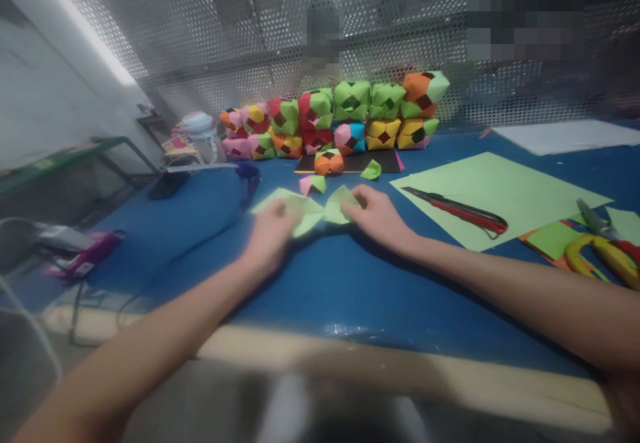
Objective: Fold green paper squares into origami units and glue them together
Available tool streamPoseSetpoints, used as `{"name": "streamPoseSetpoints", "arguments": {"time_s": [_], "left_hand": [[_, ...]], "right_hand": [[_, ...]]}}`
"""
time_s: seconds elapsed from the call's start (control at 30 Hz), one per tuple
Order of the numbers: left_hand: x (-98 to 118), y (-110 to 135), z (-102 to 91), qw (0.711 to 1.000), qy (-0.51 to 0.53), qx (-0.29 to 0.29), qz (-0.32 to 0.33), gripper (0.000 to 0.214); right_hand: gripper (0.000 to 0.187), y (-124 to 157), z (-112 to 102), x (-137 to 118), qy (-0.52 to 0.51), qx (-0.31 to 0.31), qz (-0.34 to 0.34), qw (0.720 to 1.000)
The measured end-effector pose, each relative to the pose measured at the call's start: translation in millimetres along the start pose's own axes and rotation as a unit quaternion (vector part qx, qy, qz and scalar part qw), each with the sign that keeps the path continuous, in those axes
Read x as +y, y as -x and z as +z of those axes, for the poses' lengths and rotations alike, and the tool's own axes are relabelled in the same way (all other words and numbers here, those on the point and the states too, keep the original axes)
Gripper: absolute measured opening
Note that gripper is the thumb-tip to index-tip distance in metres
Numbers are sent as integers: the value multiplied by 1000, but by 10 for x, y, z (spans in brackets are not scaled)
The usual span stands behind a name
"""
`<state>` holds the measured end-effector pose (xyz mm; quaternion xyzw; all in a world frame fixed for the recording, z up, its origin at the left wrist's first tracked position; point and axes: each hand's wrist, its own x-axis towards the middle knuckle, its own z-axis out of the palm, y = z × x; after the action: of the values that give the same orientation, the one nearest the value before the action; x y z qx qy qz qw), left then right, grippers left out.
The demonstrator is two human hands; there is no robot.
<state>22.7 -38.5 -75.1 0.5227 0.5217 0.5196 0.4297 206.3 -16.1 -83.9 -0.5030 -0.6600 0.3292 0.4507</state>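
Over the middle of the blue table, my left hand (273,235) pinches a light green paper (306,213), its outline smeared by motion. Facing it, my right hand (377,219) grips a folded green paper piece (339,201) between thumb and fingers. Both papers meet at a narrow point between the hands; whether they are joined I cannot tell. Just beyond the fingers lie a pink and green folded paper unit (313,184) and a small green folded piece (371,170). An orange and green paper ball (329,162) sits behind them.
Stacked multicoloured paper balls (353,101) line the back by a perforated metal screen. To the right, a red and black box cutter (457,209) rests on a large green sheet (525,183), near yellow-handled scissors (603,253). A phone (167,186) and a cable lie left.
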Motion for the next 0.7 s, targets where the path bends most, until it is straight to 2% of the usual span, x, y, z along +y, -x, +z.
{"name": "streamPoseSetpoints", "arguments": {"time_s": [0.13,0.27,0.53,0.7], "left_hand": [[118,101,47,996,76,-39,-22,24],[95,166,122,997,67,-25,-20,22],[-16,157,191,998,57,-10,4,30],[-10,152,189,998,60,16,10,37]], "right_hand": [[7,-3,39,25,17,9,-9,1000],[7,49,97,-19,4,14,-23,1000],[12,179,223,-69,-129,-71,-4,989],[17,206,184,-99,-181,-102,13,978]]}}
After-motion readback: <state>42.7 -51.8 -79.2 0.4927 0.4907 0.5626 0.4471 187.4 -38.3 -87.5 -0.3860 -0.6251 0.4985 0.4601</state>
